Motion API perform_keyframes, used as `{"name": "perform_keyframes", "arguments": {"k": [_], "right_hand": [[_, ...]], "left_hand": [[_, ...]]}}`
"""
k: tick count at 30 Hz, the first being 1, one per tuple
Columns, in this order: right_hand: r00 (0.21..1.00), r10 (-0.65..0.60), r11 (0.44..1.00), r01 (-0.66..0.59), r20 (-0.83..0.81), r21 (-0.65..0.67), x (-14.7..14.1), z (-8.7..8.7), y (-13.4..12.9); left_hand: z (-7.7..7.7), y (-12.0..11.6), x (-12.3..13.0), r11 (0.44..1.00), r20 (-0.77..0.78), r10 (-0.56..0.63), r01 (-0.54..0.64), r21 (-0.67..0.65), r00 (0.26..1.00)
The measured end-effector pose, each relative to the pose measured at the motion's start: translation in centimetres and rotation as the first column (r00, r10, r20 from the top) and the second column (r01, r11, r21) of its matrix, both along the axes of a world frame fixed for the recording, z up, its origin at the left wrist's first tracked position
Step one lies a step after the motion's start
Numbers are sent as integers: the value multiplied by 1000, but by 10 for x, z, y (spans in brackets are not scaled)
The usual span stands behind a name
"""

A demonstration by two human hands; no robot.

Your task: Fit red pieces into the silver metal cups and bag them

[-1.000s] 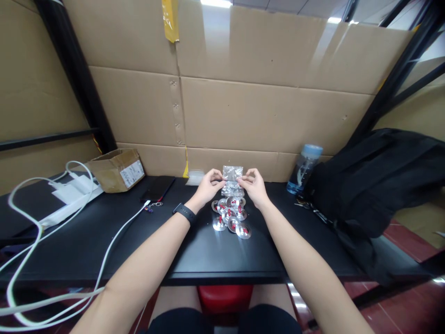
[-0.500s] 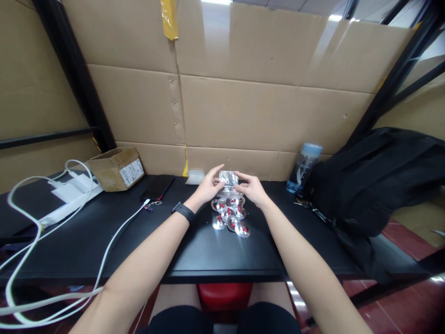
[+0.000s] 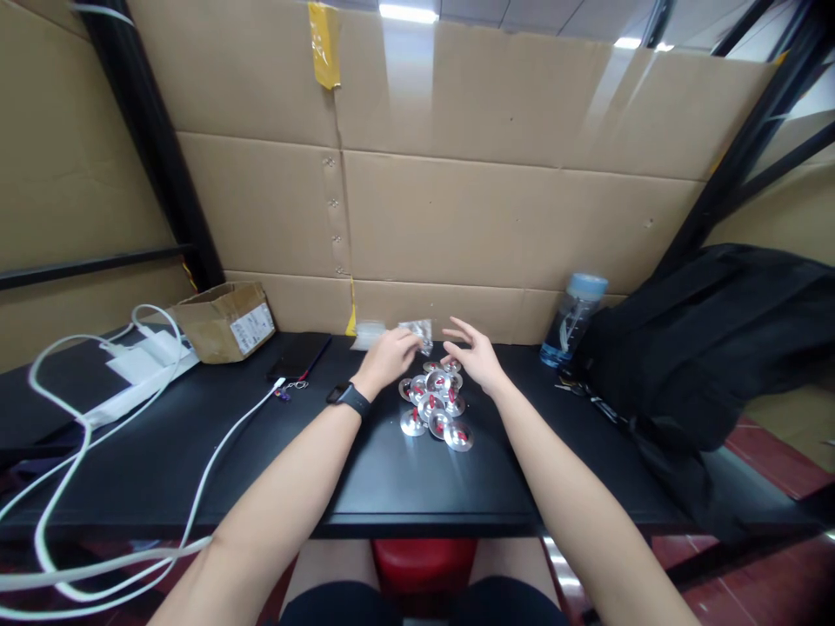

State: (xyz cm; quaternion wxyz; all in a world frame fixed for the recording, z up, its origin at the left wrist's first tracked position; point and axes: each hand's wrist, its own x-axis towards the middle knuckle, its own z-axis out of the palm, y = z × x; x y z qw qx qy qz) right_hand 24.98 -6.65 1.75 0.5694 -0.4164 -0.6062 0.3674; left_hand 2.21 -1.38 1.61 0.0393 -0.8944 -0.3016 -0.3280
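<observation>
A clear plastic bag (image 3: 423, 330) hangs from the closed fingers of my left hand (image 3: 390, 355), at the back of the black table. My right hand (image 3: 477, 356) has its fingers spread, just right of the bag and apart from it. Below and between both hands lies a loose pile of small silver finger cymbals (image 3: 430, 407) with red loops at their centres. Some overlap one another, and the far ones sit close to my right fingertips. A dark watch is on my left wrist.
Left of the pile lie a small stack of clear bags (image 3: 369, 335), a black phone (image 3: 298, 356), an open cardboard box (image 3: 225, 322) and white cables with a power strip (image 3: 140, 382). To the right stand a water bottle (image 3: 574, 320), keys (image 3: 571, 384) and a black backpack (image 3: 704, 339). Cardboard walls the back.
My right hand has let go of the plastic bag and opened. My left hand has drawn the bag a little leftward. The cymbals stay where they were.
</observation>
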Motion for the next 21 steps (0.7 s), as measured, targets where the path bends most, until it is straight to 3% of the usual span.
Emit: {"name": "perform_keyframes", "arguments": {"k": [4, 8, 12, 15, 18, 21], "right_hand": [[998, -63, 998, 63, -7, -4, 2, 0, 1], [996, -88, 996, 87, 24, 12, 3, 0, 1], [991, -112, 993, 110, 76, 38, 7, -3, 5], [956, -182, 982, 165, 231, 90, 17, -9, 11], [831, -225, 974, 178, 509, 139, 28, -16, 16], [703, -176, 984, 131, 689, 118, 35, -23, 18]], "left_hand": [[0, 23, -47, 951, 47, 309, -309, -9, 950], [-10, 34, -65, 902, -44, 424, -426, -73, 905], [-26, 41, -56, 860, -198, 471, -498, -114, 860], [-35, 48, -53, 842, -282, 435, -498, -209, 855], [-39, 54, -55, 825, -305, 415, -496, -270, 857], [-40, 56, -56, 816, -314, 424, -509, -273, 849]]}}
